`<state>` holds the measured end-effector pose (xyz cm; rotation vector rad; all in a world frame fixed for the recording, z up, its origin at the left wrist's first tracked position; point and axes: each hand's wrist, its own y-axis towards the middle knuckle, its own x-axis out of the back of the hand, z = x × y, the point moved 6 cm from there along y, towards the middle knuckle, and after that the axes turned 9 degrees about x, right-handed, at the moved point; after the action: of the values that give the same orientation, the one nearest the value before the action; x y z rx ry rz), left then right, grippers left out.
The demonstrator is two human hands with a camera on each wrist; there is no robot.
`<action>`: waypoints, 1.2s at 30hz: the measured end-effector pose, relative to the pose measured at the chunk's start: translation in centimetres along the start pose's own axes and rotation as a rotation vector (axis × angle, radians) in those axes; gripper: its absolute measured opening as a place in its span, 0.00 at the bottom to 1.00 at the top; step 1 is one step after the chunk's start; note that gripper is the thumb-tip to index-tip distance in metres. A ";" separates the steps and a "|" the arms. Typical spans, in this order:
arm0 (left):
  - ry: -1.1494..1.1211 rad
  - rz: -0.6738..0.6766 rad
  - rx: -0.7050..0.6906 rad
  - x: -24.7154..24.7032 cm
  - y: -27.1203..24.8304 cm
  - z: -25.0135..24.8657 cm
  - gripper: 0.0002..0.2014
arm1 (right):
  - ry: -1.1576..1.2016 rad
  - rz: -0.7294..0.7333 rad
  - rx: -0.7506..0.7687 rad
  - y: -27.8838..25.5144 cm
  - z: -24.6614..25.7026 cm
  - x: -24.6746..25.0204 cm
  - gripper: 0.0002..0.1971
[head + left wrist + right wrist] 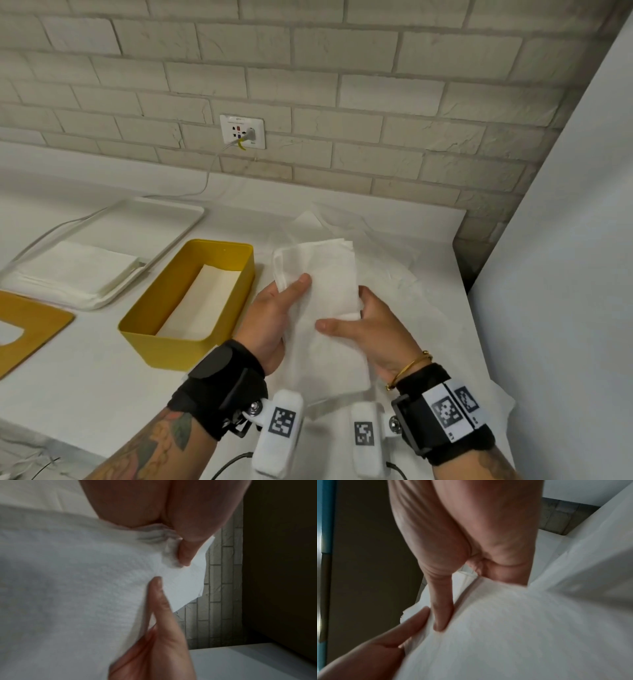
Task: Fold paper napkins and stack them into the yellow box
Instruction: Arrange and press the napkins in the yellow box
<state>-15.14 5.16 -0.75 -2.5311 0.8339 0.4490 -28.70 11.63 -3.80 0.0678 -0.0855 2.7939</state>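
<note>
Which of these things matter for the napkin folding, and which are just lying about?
Part of the job: folded napkin held by left hand and right hand; yellow box; napkin stack on tray.

Just lying about: wall socket; cable; wooden lid.

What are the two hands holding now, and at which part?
Both hold one folded paper napkin above the table: the left hand pinches its left edge, the right hand its right edge.

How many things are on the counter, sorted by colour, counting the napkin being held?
White: 3, the napkin held by the left hand and right hand, the tray, the napkin pile in it.
Yellow: 2, the yellow box, the flat lid.
Total: 5
</note>
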 end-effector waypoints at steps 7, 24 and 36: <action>0.019 -0.053 -0.044 1.3 0.0 -1.5 0.12 | -0.189 0.246 -0.068 -1.4 -1.6 0.1 0.32; 0.488 -0.319 -0.366 0.3 -1.0 -0.2 0.20 | -0.200 -0.165 0.239 -1.2 4.0 -1.2 0.19; 0.479 -0.218 -0.482 -0.2 -1.6 0.4 0.25 | -0.195 -0.215 0.277 -2.2 4.6 -0.9 0.20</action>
<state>-14.39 6.62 -0.46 -3.2063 0.6480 -0.0474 -26.95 13.12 0.88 0.3931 0.2479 2.5584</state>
